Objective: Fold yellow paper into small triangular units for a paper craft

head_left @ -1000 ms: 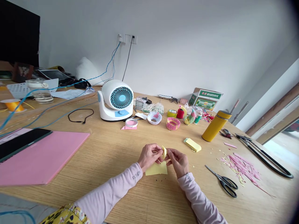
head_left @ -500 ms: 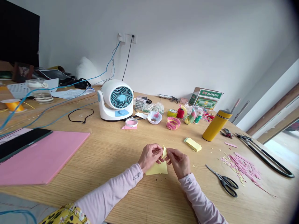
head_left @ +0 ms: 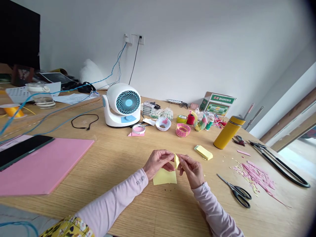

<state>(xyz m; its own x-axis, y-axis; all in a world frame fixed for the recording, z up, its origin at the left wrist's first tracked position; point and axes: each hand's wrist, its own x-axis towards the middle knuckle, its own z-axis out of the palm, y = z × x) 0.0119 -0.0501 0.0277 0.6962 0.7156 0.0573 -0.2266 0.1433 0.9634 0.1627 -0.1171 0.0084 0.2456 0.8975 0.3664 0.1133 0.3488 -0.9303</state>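
Between both hands is a small folded piece of yellow paper [head_left: 176, 161]. My left hand [head_left: 159, 162] pinches its left side, and my right hand [head_left: 192, 169] pinches it from the right, fingertips close together. Below them a yellow paper sheet [head_left: 164, 177] lies flat on the wooden table, its upper part partly covered by my left hand. A few tiny dark specks sit just in front of the sheet. A stack of yellow paper strips [head_left: 203, 152] lies to the right, beyond my right hand.
Black scissors [head_left: 237, 191] and pink paper scraps [head_left: 258, 177] lie right, near a yellow bottle [head_left: 229, 132]. A white fan [head_left: 123, 105], a pink paper basket [head_left: 183, 130] and a tape roll [head_left: 138, 129] stand further back. A pink board [head_left: 61, 164] bears a black phone [head_left: 27, 149] at left.
The small yellow piece has turned more upright and shifted slightly right between my fingers. My left hand has moved a little up, and my right wrist has shifted slightly right.
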